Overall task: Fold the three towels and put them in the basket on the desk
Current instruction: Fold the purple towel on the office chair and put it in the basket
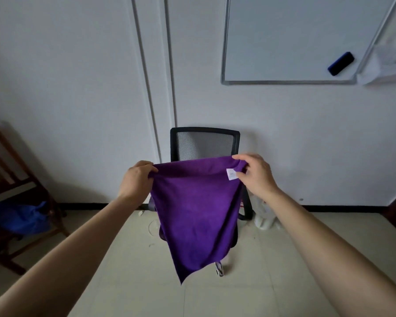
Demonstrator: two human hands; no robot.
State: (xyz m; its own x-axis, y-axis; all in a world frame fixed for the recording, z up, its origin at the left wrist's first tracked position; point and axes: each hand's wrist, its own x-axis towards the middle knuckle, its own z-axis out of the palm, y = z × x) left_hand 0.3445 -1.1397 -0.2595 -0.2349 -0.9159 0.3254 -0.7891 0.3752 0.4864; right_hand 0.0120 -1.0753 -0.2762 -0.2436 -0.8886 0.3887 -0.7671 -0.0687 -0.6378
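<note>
— What looked most likely to go wrong at that point?

— The purple towel (196, 216) was held up in the air in front of the black mesh office chair (205, 145), and it hung narrowing to a single low corner rather than as a flat rectangle. My judgement was that a fold made from that hang would come out skewed, with the edges not meeting. The other risk was a slip: each hand had only a small bunch of the top edge, so a shake to straighten it could have pulled one corner free and dropped it to the tiled floor (272, 259).

— How were the hands set?

— The left hand (136, 179) was closed on the top left corner, fingers curled over gathered cloth. The right hand (255, 173) pinched the top right corner between thumb and fingers, just beside the white care label (231, 174). Both arms were stretched forward, the top edge sagging slightly between them.

— And the rest of the job?

— Neither the basket, the desk nor the other two towels were in view. Some blue cloth (18, 217) lay on a wooden chair (14, 179) to the left; whether it was a towel I could not tell.
</note>
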